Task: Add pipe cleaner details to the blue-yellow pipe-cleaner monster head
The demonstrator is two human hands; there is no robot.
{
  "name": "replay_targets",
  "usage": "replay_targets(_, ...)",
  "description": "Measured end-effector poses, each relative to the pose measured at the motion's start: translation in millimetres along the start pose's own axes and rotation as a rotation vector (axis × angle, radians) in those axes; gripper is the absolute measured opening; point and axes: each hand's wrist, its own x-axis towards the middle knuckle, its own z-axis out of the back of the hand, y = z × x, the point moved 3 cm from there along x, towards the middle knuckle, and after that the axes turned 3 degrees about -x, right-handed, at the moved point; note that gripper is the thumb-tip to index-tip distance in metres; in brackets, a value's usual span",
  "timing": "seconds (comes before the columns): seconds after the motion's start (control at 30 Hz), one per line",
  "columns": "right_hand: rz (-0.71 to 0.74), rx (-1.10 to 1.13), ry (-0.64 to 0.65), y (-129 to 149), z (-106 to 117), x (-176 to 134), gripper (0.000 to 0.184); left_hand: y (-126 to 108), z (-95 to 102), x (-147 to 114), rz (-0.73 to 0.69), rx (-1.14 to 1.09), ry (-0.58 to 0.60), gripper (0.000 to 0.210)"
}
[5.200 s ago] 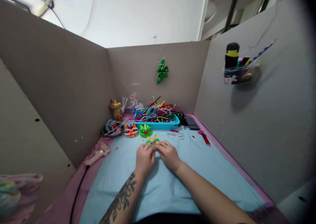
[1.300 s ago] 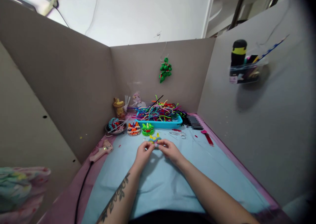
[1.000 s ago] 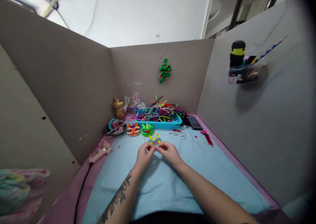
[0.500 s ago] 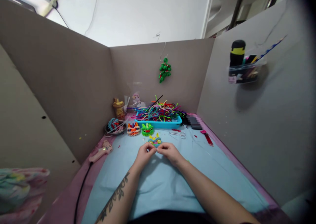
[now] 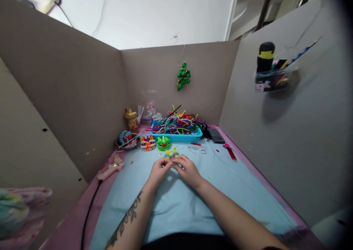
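Note:
My left hand [image 5: 160, 171] is closed in a pinch over the middle of the cloth. My right hand [image 5: 188, 171] meets it there, thumb and fingers bent together with the fingertips touching or nearly touching those of the left. Whatever lies between the fingertips is too small to make out. Just beyond them is a blue and yellow fuzzy animal head [image 5: 171, 154], its lower part hidden by my fingers; I cannot tell whether they touch it. Behind it stand a green fuzzy animal head [image 5: 164, 143] and an orange and white one [image 5: 148, 143].
A blue tray [image 5: 176, 137] heaped with pipe cleaners [image 5: 179, 123] stands at the back. Scissors [image 5: 200, 149] and a red-handled tool [image 5: 231, 153] lie right; a glue gun [image 5: 111, 169] with a black cord and a dark bowl [image 5: 128, 140] are left. Grey panels [image 5: 176, 59] enclose the table.
My right hand has shifted slightly up and left, its fingers now bent over the left fingertips. My left hand stays nearly in place. The whole view has shifted a little.

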Motion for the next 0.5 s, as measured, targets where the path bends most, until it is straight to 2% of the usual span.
replay_targets(0.13,0.024,-0.072,0.012,-1,-2,-1,0.015,-4,-1.9,0,-0.046,0.025,0.032,0.028)
replay_targets(0.3,-0.070,0.056,-0.051,-3,3,3,0.008,-3,-1.9,0,-0.058,0.057,0.011,0.028)
replay_targets(0.4,-0.203,0.219,-0.102,-6,1,3,0.008,-1,-2.4,0,-0.051,0.034,0.034,0.029)
replay_targets(0.5,-0.437,0.517,-0.110,-12,-10,1,0.016,1,-4.8,-1,-0.027,-0.039,0.092,0.029)
